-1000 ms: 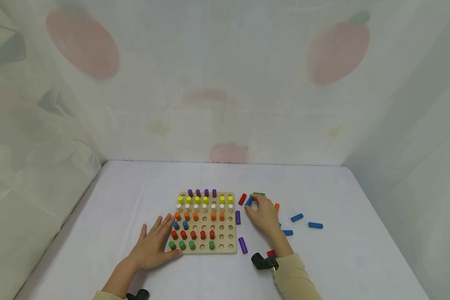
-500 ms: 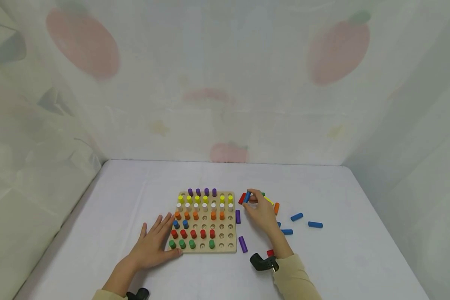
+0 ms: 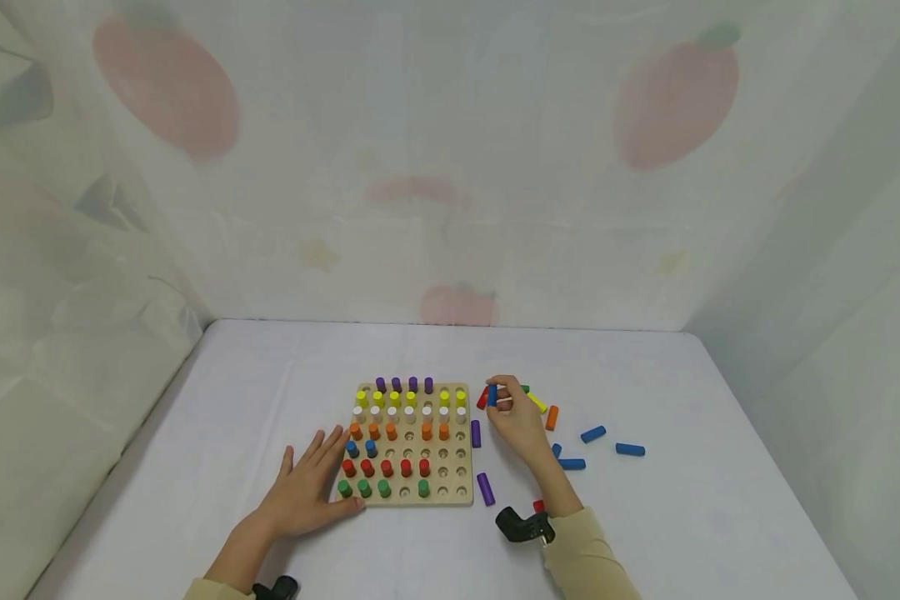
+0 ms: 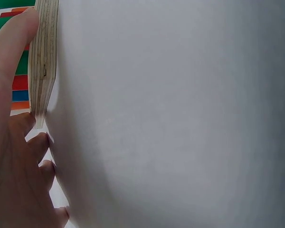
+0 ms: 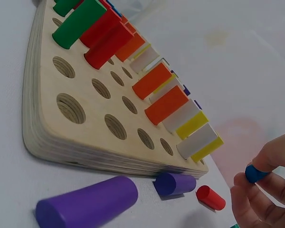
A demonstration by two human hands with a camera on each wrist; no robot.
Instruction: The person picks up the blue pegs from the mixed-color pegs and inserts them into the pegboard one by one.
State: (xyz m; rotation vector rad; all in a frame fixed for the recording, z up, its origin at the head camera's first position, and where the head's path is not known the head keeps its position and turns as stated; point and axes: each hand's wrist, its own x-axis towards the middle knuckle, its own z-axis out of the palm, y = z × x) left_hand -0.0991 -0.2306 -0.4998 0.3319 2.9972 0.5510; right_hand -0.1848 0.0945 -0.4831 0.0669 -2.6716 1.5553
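A wooden pegboard (image 3: 450,504) lies on the white table with rows of purple, yellow, white, orange, blue, red and green pegs standing in its holes. My left hand (image 3: 300,492) rests at the board's left side, fingers spread; in the left wrist view the thumb (image 4: 26,26) touches the board's edge (image 4: 43,61). Right of the board, my right hand (image 3: 519,423) pinches a blue peg (image 3: 492,395) upright between thumb and fingers. The right wrist view shows only one end of that blue peg (image 5: 255,174) between the fingertips. Several holes on the board's right part stand bare.
Two purple pegs (image 3: 486,489) lie along the board's right side, and a red peg (image 3: 482,397) is beside the right hand. Farther right are loose blue pegs (image 3: 631,450), an orange peg (image 3: 552,417) and a yellow peg (image 3: 537,403). Another red peg (image 3: 538,506) lies near the right wrist.
My right hand has lifted the blue peg and turned it from slanted to upright, shifting slightly to the left. The left hand has stayed in place at the board.
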